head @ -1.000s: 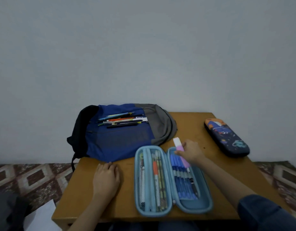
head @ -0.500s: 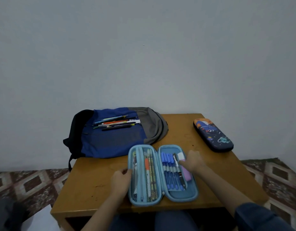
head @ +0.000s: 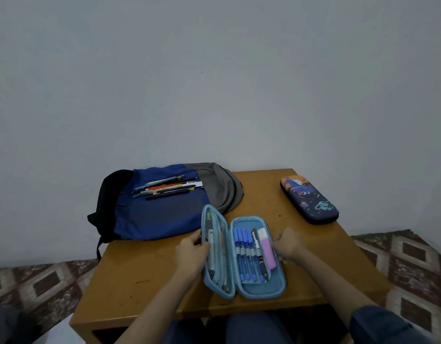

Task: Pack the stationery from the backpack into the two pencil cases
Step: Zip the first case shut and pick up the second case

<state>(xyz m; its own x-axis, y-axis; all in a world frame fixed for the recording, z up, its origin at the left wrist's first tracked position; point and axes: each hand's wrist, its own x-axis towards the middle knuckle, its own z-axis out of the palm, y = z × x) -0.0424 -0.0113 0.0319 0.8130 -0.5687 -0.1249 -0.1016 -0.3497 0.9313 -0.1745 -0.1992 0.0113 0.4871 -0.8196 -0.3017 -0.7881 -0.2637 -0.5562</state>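
The blue pencil case (head: 261,290) lies open in front of the person, at the near middle of the table (head: 140,269). Its right half is flat and holds a row of blue pens (head: 244,254), with a pink marker (head: 268,252) at the row's right end. Its left half is tilted up on the hinge, roughly halfway to closing.

The left hand (head: 190,252) grips the outer rim of that raised half. The right hand (head: 287,245) sits against the case's right rim with its fingers curled. I cannot tell whether it pinches the rim or only steadies it.

The case looks like a light moulded shell, stiff enough to keep its shape. It should fold cleanly if held by the rims, as it is now. The contents are the risk, because anything not under the elastic could slide out when a half tips. It makes sense to press the flat half down while the other half swings over.

Behind the case and to its left is the backpack (head: 159,214), soft and slumped, with a bundle of loose pens (head: 164,188) lying on top. These are thin and smooth and likely to roll, so they are best picked up a few at a time, pinched near the middle. Well to the right of the case and further back is the dark pencil case (head: 308,198), zipped shut and untouched.
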